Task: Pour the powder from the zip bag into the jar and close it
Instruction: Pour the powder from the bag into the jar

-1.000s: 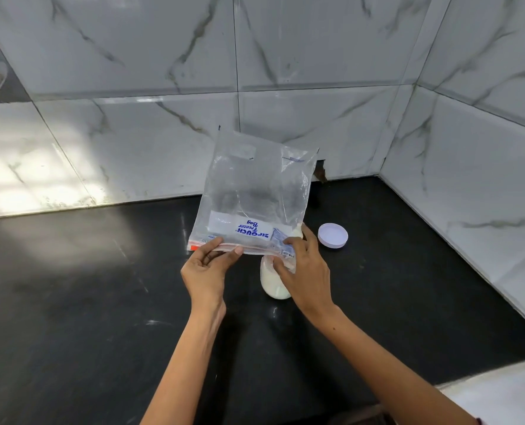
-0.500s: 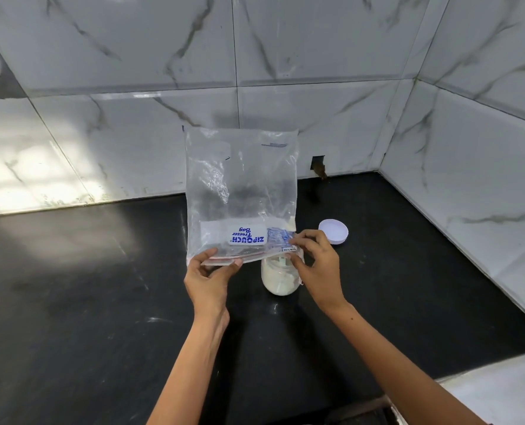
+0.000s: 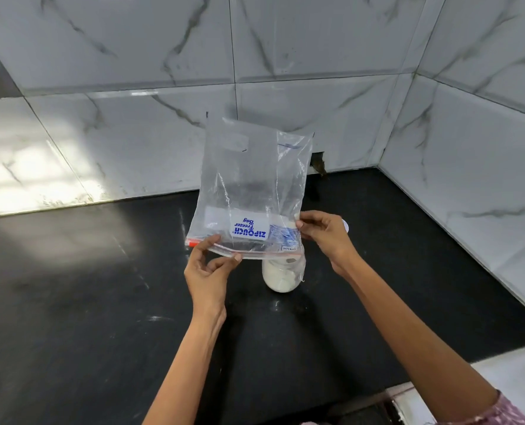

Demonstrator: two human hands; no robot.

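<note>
Now both hands, left hand (image 3: pixel 207 268) and right hand (image 3: pixel 324 233), pinch the upended freezer bag (image 3: pixel 252 185) over the jar (image 3: pixel 281 274); emptied, lid (image 3: pixel 345 226) next.

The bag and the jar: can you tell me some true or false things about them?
1. The bag is held upside down, zip end at the bottom. True.
2. Only one hand holds the bag. False: the left hand and the right hand both pinch it.
3. The jar has white powder in it. True.
4. The lid is on the jar. False: it lies on the counter behind the right hand.
</note>
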